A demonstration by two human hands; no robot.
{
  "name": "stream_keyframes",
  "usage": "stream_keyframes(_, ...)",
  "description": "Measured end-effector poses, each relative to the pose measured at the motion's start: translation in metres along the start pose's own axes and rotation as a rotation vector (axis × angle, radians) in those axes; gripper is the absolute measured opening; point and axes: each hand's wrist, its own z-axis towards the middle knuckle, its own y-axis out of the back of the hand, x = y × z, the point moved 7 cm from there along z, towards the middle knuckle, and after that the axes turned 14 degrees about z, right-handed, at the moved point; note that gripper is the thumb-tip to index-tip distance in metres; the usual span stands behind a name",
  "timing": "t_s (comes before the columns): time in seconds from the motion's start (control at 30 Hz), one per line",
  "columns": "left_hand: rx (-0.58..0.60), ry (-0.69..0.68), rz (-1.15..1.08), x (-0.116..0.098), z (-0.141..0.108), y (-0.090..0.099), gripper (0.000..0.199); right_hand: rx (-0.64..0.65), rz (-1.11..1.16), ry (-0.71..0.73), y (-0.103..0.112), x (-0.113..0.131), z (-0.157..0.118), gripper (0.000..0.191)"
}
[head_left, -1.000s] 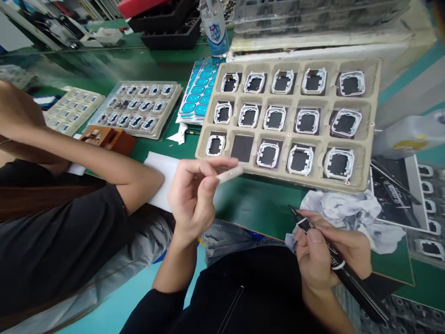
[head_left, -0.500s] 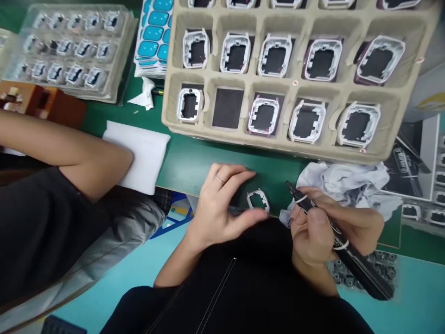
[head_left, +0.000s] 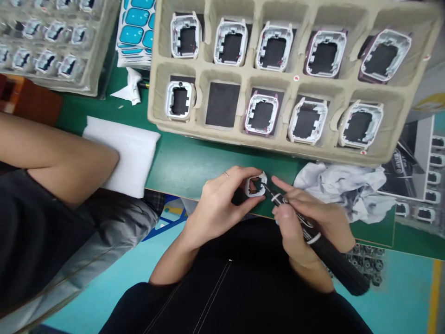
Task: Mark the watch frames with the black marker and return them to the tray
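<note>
Closing up since 0.5 seconds ago, the left hand (head_left: pixel 222 199) now pinches a small white frame (head_left: pixel 263 179) between thumb and fingertips, and the right hand (head_left: pixel 323 217) has swung in with its black screwdriver (head_left: pixel 314 235)! Head view: right fingers curled round that tool, 1 finger stretched out, thin tip at the frame's right edge, contact hard to tell. It's all at the near edge of the green table (head_left: pixel 194 157). Just beyond sits the beige tray (head_left: pixel 225 73), 2 rows showing, 9 frames (head_left: pixel 274 110) in compartments, a dark pad (head_left: pixel 223 105) second from left in front. Crumpled white cloth (head_left: pixel 339 185) lies beside the right hand; at left, a co-worker's elbow (head_left: pixel 109 162) touches a folded white sheet (head_left: pixel 135 153).
</note>
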Motion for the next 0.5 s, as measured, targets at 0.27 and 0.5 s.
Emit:
stream_keyframes(0.27,-0.034,-0.002,0.006,-0.003,-0.002,-0.003,0.040,0.191,-0.154,-0.062,-0.007,0.008,0.010,0.016)
stream_keyframes(0.5,-0.052,-0.011,0.048,-0.006,-0.004,-0.003,0.037,-0.256,-0.124,0.166,-0.016,0.000,-0.008,0.023)
